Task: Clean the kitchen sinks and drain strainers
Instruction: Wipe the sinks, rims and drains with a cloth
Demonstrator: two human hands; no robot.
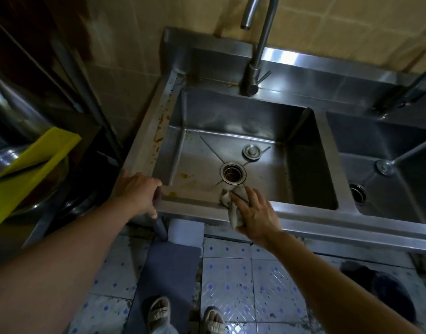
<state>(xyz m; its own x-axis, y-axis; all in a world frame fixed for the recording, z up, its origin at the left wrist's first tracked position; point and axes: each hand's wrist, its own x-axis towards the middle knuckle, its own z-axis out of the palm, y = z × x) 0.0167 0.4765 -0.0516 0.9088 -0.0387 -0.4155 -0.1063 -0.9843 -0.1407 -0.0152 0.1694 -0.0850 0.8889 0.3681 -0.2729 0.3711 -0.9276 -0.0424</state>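
A steel double sink fills the view. The left basin has an open drain at its middle, and a round strainer plug lies on the floor just behind it. Orange-brown stains mark the left rim and the basin floor. My right hand presses a grey cloth onto the front rim, fingers spread over it. My left hand grips the front left corner of the sink. The right basin has its own drain and a second plug.
A tall gooseneck tap rises behind the left basin. To the left, a dark shelf holds a yellow board and steel pots. Below are a tiled floor, a grey mat and my sandalled feet.
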